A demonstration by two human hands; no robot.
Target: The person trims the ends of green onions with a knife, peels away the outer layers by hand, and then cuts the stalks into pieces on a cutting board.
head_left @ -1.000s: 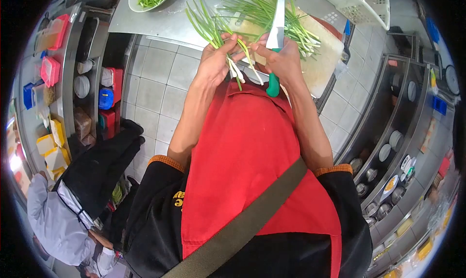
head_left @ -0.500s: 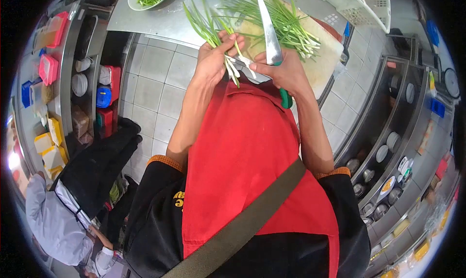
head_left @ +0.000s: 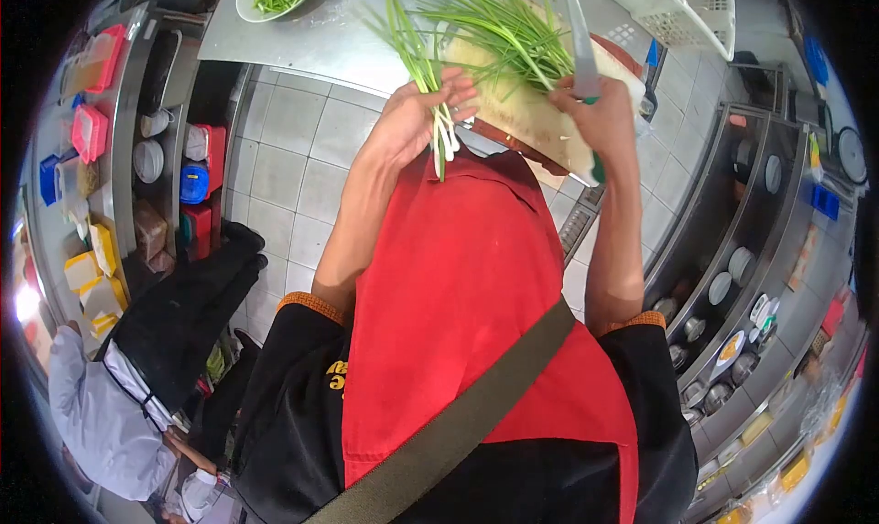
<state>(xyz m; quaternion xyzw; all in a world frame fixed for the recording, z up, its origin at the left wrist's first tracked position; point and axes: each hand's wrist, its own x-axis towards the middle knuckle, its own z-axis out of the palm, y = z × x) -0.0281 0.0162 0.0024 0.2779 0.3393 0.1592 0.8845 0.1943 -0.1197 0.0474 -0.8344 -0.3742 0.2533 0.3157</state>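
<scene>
My left hand [head_left: 409, 121] is closed round a small bunch of spring onions [head_left: 444, 138], their white ends pointing down toward me and the green leaves up. In my right hand [head_left: 606, 126] is a kitchen knife [head_left: 579, 39] with a green handle, its blade pointing up and away. The right fingertips are at the white ends of a larger pile of spring onions [head_left: 499, 32]. That pile lies across a pale, stained cutting board [head_left: 517, 117], which partly shows under the right hand.
A steel counter [head_left: 343, 43] carries the board and a white bowl [head_left: 244, 7] of cut greens. A white plastic crate [head_left: 705, 11] stands at the upper right. Shelves with dishes [head_left: 743, 266] line the right side. Another person [head_left: 110, 423] is at the lower left.
My right hand, with the knife, has moved right, away from the left hand's bunch to the pile. The left hand has turned slightly, and its bunch is gathered closer together.
</scene>
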